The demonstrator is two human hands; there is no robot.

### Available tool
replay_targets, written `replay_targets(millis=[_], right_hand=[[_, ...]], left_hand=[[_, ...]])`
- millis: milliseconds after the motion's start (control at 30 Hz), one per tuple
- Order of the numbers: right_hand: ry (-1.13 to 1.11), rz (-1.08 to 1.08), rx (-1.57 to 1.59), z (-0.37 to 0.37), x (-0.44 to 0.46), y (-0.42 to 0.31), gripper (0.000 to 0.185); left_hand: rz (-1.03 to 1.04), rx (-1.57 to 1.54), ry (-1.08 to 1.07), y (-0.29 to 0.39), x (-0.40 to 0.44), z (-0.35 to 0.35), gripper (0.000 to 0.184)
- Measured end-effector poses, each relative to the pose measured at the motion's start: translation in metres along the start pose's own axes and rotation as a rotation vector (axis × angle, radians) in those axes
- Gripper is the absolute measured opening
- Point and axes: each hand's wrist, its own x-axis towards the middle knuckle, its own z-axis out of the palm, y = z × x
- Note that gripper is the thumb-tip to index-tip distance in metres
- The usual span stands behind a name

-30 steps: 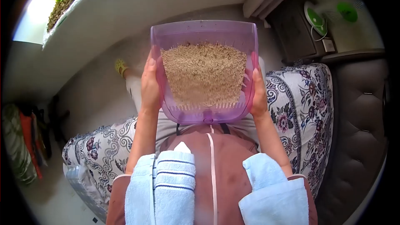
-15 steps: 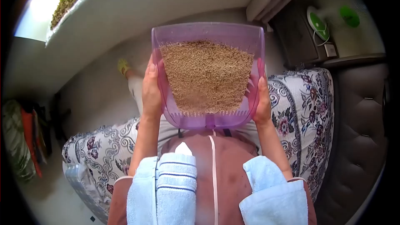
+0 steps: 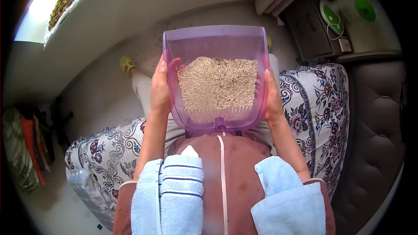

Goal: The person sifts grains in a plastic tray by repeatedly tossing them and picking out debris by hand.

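A see-through purple plastic dustpan (image 3: 216, 31) is held in front of my belly, with a row of comb teeth and a round socket on the side nearest me. Small pale tan grains (image 3: 217, 82) lie in a heap inside it; I cannot tell their exact kind. My left hand (image 3: 160, 89) grips the left wall, its fingertips showing pink through the plastic. On the opposite wall, my right hand (image 3: 273, 95) is closed round the edge, most of its fingers hidden underneath.
I sit on a bed with a floral cover (image 3: 311, 104); its dark padded headboard (image 3: 374, 122) is at right. A dark nightstand (image 3: 307, 26) and a green-and-white fan (image 3: 333, 15) stand far right. Light blue towels (image 3: 180, 191) hang over my front. Clothes (image 3: 28, 143) hang at left.
The dustpan has tilted, and the grains have shifted toward me into a smaller, paler heap. More of its far floor shows. Both hands keep their hold.
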Motion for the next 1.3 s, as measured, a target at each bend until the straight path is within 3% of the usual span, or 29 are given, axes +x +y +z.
replay_targets(millis=[167,200,267,500,633,733,767,800,867,1033,1133,1200,1300], right_hand=[[-0.121,-0.206,0.006,0.039,-0.006,-0.070,0.049],[-0.121,-0.342,0.009,0.049,-0.012,-0.075,0.049],[-0.075,-0.376,-0.034,-0.006,0.018,-0.023,0.049],[0.001,-0.052,-0.102,-0.024,0.005,0.003,0.054],[-0.018,-0.123,-0.102,0.012,-0.004,-0.042,0.054],[-0.150,-0.325,-0.015,0.032,-0.016,-0.071,0.052],[-0.151,-0.340,0.064,0.037,-0.010,-0.061,0.055],[-0.021,-0.311,0.026,0.008,0.011,-0.025,0.059],[-0.011,-0.237,-0.086,0.001,0.002,-0.012,0.059],[-0.017,-0.027,-0.059,-0.003,-0.007,-0.003,0.059],[0.005,0.048,0.059,0.008,0.001,-0.014,0.059],[-0.039,-0.044,-0.014,0.021,-0.004,-0.042,0.060],[-0.109,-0.284,-0.039,0.037,-0.012,-0.058,0.061]], left_hand=[[0.323,-0.214,-0.242,0.063,0.002,0.026,0.052],[0.383,-0.242,-0.299,0.073,0.000,0.031,0.053],[0.341,-0.134,-0.219,0.057,0.011,0.031,0.053],[-0.014,-0.028,-0.062,-0.003,0.011,0.008,0.051],[0.056,-0.157,-0.107,0.030,0.009,0.027,0.049],[0.303,-0.244,-0.308,0.074,-0.001,0.043,0.050],[0.304,-0.161,-0.254,0.070,0.000,0.041,0.051],[0.300,-0.075,-0.205,0.059,0.002,0.036,0.053],[0.311,0.084,-0.105,0.042,0.013,0.033,0.056],[0.047,-0.052,-0.078,0.019,0.001,0.012,0.051],[0.008,0.032,-0.041,0.030,0.005,0.016,0.049],[0.107,-0.056,-0.042,0.053,0.004,0.033,0.047],[0.298,-0.179,-0.297,0.078,-0.006,0.038,0.052]])
